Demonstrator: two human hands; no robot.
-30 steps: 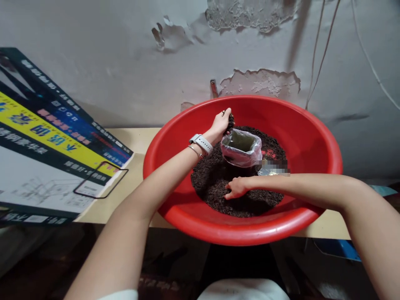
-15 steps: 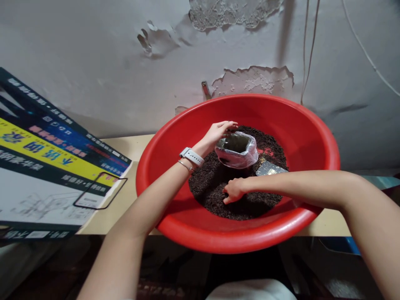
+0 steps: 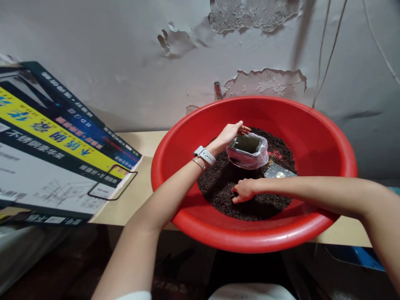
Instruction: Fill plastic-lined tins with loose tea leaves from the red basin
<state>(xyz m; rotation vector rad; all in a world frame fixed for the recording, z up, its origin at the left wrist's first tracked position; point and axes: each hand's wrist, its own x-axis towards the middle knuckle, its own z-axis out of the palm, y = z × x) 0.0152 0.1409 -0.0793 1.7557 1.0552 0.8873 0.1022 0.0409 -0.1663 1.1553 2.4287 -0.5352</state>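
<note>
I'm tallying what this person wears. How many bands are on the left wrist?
2: a white smartwatch and a thin bracelet just behind it, up the forearm from the left hand. The wrist's underside is hidden.

Right hand [image 3: 243, 191]: fingertips sunk in the dark granules [image 3: 225, 196], so what they grip cannot be told.
Left hand [image 3: 230, 132]: palm faces away; whether anything lies under the fingers [image 3: 244, 128] above the lined pot [image 3: 248, 150] is hidden.
Foil packet [image 3: 277, 171]: behind the right wrist, print too small to read.
Printed box [image 3: 53, 146]: cut by the left edge.
</note>
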